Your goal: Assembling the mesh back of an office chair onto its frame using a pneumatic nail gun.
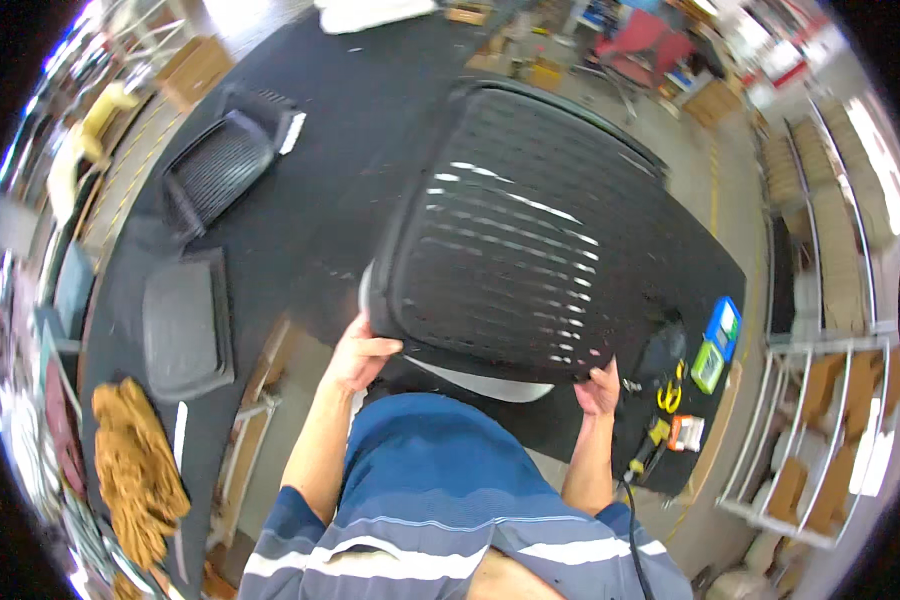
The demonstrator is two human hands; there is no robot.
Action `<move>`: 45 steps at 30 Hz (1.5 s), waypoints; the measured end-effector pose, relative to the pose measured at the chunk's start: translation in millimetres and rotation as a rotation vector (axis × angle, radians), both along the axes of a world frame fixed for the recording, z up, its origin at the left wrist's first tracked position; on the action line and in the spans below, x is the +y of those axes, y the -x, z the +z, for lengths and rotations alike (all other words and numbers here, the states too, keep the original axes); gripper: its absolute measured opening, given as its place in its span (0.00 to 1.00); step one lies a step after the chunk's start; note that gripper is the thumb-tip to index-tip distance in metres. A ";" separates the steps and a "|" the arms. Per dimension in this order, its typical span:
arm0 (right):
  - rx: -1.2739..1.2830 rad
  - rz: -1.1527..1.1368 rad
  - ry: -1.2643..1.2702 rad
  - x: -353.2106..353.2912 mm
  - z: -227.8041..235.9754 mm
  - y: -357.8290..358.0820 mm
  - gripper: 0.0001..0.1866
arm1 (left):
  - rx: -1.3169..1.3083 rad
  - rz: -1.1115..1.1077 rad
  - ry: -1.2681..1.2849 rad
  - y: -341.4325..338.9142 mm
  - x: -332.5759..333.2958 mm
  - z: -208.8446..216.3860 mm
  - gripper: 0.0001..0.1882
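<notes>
While a black worktable (350,150) spreads beneath it, a large black slatted chair back (515,235) is held tilted above the table's near edge. Left hand (358,358) clamps fingers over its lower left corner; right hand (600,390) grips the lower right corner. Yellow-handled pliers (669,392) lie nearby.

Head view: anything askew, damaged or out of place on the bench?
Nothing looks damaged or spilled. The mesh chair back is tilted because both hands hold it by its near edge, left hand and right hand. Two more chair parts lie flat on the black table; tools sit by its right edge.
</notes>
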State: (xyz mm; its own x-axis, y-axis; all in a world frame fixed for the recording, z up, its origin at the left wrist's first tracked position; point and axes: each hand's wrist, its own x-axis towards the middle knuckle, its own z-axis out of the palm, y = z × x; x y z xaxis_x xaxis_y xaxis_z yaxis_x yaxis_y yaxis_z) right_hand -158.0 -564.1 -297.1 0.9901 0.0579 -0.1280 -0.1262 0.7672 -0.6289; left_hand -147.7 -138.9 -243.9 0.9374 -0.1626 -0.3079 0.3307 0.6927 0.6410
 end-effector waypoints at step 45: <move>0.048 -0.015 -0.024 6.3 5.8 -1.7 0.38 | 0.036 -0.019 0.017 12.1 -2.0 -16.8 0.39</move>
